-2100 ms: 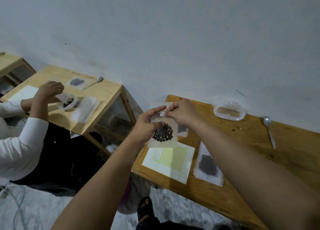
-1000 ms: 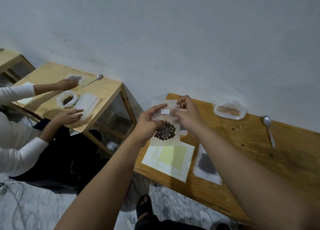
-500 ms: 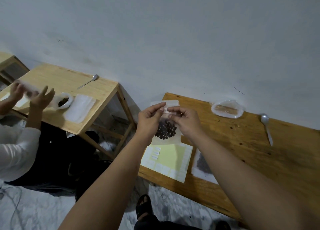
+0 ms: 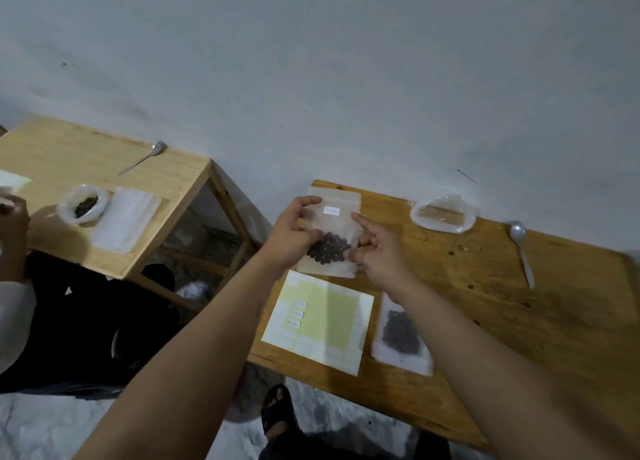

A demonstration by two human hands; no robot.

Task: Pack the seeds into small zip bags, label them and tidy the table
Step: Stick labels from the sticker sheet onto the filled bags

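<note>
The left hand point(image 4: 294, 234) grips the left side of a small cloudy plastic zip bag point(image 4: 334, 269) and holds it up over the back left corner of the brown wooden table point(image 4: 519, 303). Dark round seeds point(image 4: 327, 248) sit low in the bag. A tiny white label point(image 4: 331, 210) is stuck near its top. The right hand point(image 4: 379, 255) holds the bag's right edge with bent fingers, and its pointer finger sticks out straight.

A yellow sheet of white stickers point(image 4: 318, 317) lies at the table's front left edge. Just right of it lies a second cloudy bag of dark seeds point(image 4: 401, 335). A clear floppy plastic bag point(image 4: 443, 215) and a grey metal spoon point(image 4: 521, 248) lie by the back edge.
</note>
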